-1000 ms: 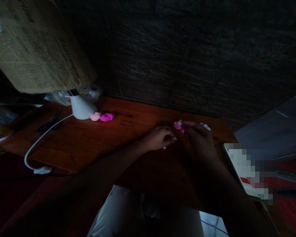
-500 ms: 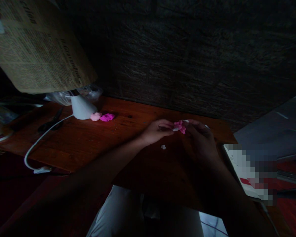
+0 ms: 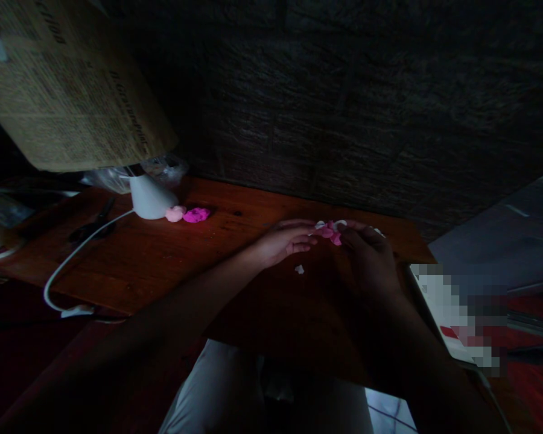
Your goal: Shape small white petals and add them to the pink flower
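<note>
A small pink and white piece with petal-like lobes [image 3: 329,231], perhaps a flower of soft clay, is held between my two hands just above the wooden table. My right hand [image 3: 371,256] is closed on its right side, thumb and fingers pinching it. My left hand [image 3: 280,244] reaches in from the left, its fingertips around the left edge of the piece; the dim light hides exactly how they grip. Below the hands, a small white scrap [image 3: 299,269] lies on the table. Another white bit [image 3: 378,231] shows just beyond my right hand.
A lamp with a newsprint shade [image 3: 81,90] and white base [image 3: 151,198] stands at the left. Against its base sit a pale pink lump [image 3: 175,213] and a magenta lump [image 3: 196,215]. Dark scissors [image 3: 93,226] lie near its cord [image 3: 67,256]. A dark wall [image 3: 298,108] rises behind.
My left hand has turned and its lower fingers have dropped and spread a little. More of the white lobes at the top of the piece shows. My right hand stays almost still.
</note>
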`<state>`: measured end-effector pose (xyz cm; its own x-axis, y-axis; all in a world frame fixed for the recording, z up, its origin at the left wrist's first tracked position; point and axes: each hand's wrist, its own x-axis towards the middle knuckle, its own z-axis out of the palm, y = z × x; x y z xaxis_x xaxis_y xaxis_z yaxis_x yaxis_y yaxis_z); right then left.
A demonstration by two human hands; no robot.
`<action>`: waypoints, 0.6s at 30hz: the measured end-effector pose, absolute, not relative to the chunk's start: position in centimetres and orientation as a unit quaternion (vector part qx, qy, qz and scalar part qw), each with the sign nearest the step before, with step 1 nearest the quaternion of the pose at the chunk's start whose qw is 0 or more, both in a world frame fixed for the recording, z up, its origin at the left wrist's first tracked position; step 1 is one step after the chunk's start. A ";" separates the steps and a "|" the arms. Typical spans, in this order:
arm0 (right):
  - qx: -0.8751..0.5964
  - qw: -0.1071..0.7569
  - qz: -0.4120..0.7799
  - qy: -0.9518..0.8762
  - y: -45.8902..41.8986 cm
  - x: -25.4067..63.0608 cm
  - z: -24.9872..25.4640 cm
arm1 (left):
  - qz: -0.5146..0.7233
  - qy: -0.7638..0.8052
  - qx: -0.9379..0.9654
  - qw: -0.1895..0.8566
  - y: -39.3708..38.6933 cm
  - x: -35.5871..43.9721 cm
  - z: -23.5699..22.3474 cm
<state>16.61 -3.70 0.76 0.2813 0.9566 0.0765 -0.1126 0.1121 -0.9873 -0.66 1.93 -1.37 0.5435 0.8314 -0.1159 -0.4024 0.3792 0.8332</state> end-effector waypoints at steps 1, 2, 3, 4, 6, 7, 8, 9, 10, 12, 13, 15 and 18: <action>-0.505 0.618 0.434 -0.419 -3.7 16.6 0.7 | 0.390 0.272 0.398 0.784 1.9 -0.6 -1.3; -0.503 0.616 0.436 -0.421 -3.6 16.7 0.6 | 0.390 0.275 0.399 0.783 1.9 -0.6 -1.2; -0.501 0.613 0.438 -0.425 -3.6 16.7 0.4 | 0.391 0.279 0.400 0.781 1.8 -0.6 -1.2; -0.502 0.609 0.439 -0.429 -3.6 16.8 0.3 | 0.394 0.283 0.399 0.778 1.8 -0.6 -1.1; -0.510 0.598 0.437 -0.436 -3.6 16.9 0.2 | 0.403 0.285 0.396 0.774 1.8 -0.6 -1.1; -0.513 0.595 0.436 -0.439 -3.6 16.9 0.1 | 0.408 0.284 0.393 0.774 1.8 -0.6 -1.1; -0.513 0.594 0.436 -0.441 -3.6 16.9 0.1 | 0.412 0.281 0.391 0.774 1.8 -0.6 -1.2; -0.513 0.594 0.436 -0.441 -3.6 16.8 0.2 | 0.415 0.277 0.390 0.774 1.8 -0.6 -1.3; -0.512 0.595 0.438 -0.438 -3.6 16.7 0.2 | 0.416 0.275 0.389 0.775 1.9 -0.6 -1.4; -0.513 0.594 0.445 -0.431 -3.7 16.4 0.4 | 0.415 0.272 0.390 0.776 2.0 -0.7 -1.5; -0.516 0.592 0.449 -0.426 -3.8 16.2 0.5 | 0.413 0.270 0.392 0.776 2.0 -0.6 -1.6; -0.520 0.589 0.455 -0.418 -3.9 16.0 0.7 | 0.407 0.270 0.401 0.775 2.0 -0.6 -1.6; -0.523 0.591 0.449 -0.419 -3.9 15.9 0.7 | 0.406 0.275 0.422 0.763 1.9 -0.5 -1.7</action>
<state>15.92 -3.91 0.65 0.2461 0.9689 0.0249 -0.0922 0.0490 -0.9945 -0.54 1.91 -1.67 0.5202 0.8506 -0.0772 -0.3871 0.3153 0.8665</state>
